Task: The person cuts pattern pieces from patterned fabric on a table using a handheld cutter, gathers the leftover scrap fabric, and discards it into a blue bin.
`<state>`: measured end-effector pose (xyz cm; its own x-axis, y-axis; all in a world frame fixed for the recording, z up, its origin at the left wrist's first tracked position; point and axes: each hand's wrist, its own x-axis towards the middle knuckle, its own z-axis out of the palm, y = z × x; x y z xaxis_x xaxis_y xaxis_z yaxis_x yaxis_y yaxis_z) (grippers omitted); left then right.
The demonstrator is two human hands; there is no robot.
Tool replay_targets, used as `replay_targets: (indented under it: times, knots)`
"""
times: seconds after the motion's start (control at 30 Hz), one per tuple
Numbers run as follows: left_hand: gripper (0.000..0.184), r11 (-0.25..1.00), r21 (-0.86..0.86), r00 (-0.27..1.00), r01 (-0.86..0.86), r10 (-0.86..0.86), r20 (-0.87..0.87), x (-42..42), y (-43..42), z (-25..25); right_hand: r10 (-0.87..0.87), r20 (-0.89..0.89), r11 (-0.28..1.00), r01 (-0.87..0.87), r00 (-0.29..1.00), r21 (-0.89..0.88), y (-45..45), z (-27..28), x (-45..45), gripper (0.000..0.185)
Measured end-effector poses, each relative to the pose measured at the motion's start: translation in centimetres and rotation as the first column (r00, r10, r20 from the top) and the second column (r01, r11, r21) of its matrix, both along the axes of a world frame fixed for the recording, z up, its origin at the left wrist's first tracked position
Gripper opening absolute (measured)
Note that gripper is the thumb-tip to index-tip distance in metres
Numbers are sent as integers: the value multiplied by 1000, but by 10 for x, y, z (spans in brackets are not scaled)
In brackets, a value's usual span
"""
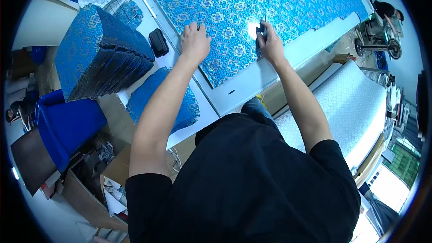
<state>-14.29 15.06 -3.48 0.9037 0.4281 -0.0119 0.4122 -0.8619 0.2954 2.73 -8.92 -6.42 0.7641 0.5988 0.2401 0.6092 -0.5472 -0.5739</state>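
Observation:
A blue sheet with a repeating cross and flower pattern lies flat over the white table. My left hand rests on the sheet near its left edge, fingers slightly apart and bent, holding nothing that I can see. On the right, my right hand is closed around a dark hand tool, which stands against the sheet near its front edge. A thin tip shows above the fingers; the tool's exact kind is not clear. Left of my left hand lies a black oblong case.
A tall stack of cut blue patterned pieces stands at the left, with more pieces below it. A blue bin and a cardboard box are lower left. Silvery patterned rolls lie right. Another person is far right.

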Motion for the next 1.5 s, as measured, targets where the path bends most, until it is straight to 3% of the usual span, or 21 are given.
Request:
replay_targets:
  times: [0.03, 0.2, 0.27, 0.3, 0.37, 0.4, 0.53, 0.6, 0.63, 0.77, 0.8, 0.9, 0.97, 1.03, 1.1, 1.13, 1.2, 1.23, 1.3, 1.33, 1.5]
  knots:
    - [47, 998, -14, 998, -57, 57, 1, 4, -6, 0, -27, -83, 999, 26, 996, -23, -8, 0, 15, 45]
    - [67, 943, -16, 942, -334, 333, -49, 28, -11, 15, 23, 3, 1000, -24, 1000, 17, -35, -9, 105, 42]
    - [67, 818, -397, 904, -415, 420, -79, 36, -11, 31, 31, -7, 999, -31, 999, 18, -48, -10, 138, 43]
    - [62, 734, -554, 878, -392, 478, 11, 35, -24, 41, 33, -12, 999, -33, 999, 32, -52, -10, 156, 43]
    - [54, 490, -851, 754, -188, 627, 194, 27, -51, 45, 47, -44, 998, -45, 998, 34, -66, -10, 182, 44]
    - [41, 426, -884, 703, -192, 688, 179, 21, -65, 44, 49, -24, 998, -48, 999, 42, -71, -12, 193, 44]
    - [17, 475, -771, 722, -423, 692, 30, -15, -105, 13, 105, 9, 986, -105, 994, 126, -82, -12, 211, 44]
    - [13, 419, -815, 470, -400, 857, 210, -16, -132, 23, 98, -30, 988, -93, 995, 126, -83, -9, 209, 44]
    - [13, 487, -738, 409, -468, 859, 307, -22, -137, 24, 107, 1, 982, -106, 994, 153, -83, -10, 209, 44]
    - [16, 580, -527, 269, -621, 789, 552, -51, -135, 59, 126, 9, 975, -126, 992, 181, -83, -11, 208, 44]
    - [19, 565, -588, 233, -578, 806, 545, -52, -133, 74, 135, 25, 973, -138, 990, 187, -83, -11, 209, 44]
    - [21, 591, -492, 272, -639, 772, 575, -59, -109, 100, 144, 8, 968, -142, 990, 207, -85, -14, 209, 44]
    - [24, 515, -630, 221, -581, 845, 487, -27, -114, 139, 147, -22, 972, -140, 989, 187, -87, -13, 210, 44]
    - [24, 595, -628, 260, -502, 796, 546, -19, -82, 124, 158, -52, 971, -146, 986, 189, -92, -11, 209, 44]
    - [26, 423, -739, 99, -524, 892, 440, 12, -78, 133, 169, -12, 968, -163, 986, 191, -96, -13, 208, 44]
    - [43, 405, -779, 152, -479, 912, 381, 9, -65, 118, 154, -18, 975, -149, 988, 165, -98, -15, 207, 44]
    - [60, 290, -795, 48, -533, 948, 314, 27, -60, 89, 138, 35, 977, -142, 990, 158, -105, -17, 204, 44]
    - [72, 424, -672, 222, -607, 903, 369, 17, -53, 55, 131, 49, 980, -137, 990, 145, -109, -19, 202, 45]
    - [72, 508, -583, 335, -634, 860, 385, 36, -82, 19, 127, 59, 985, -133, 990, 112, -115, -19, 196, 44]
    - [69, 533, -660, 391, -529, 843, 368, 39, -93, -12, 108, 61, 989, -113, 992, 94, -116, -15, 191, 42]
    - [63, 863, -286, 774, -417, 502, 387, 91, -206, -25, 73, 3, 996, -73, 997, 59, -112, -12, 177, 42]
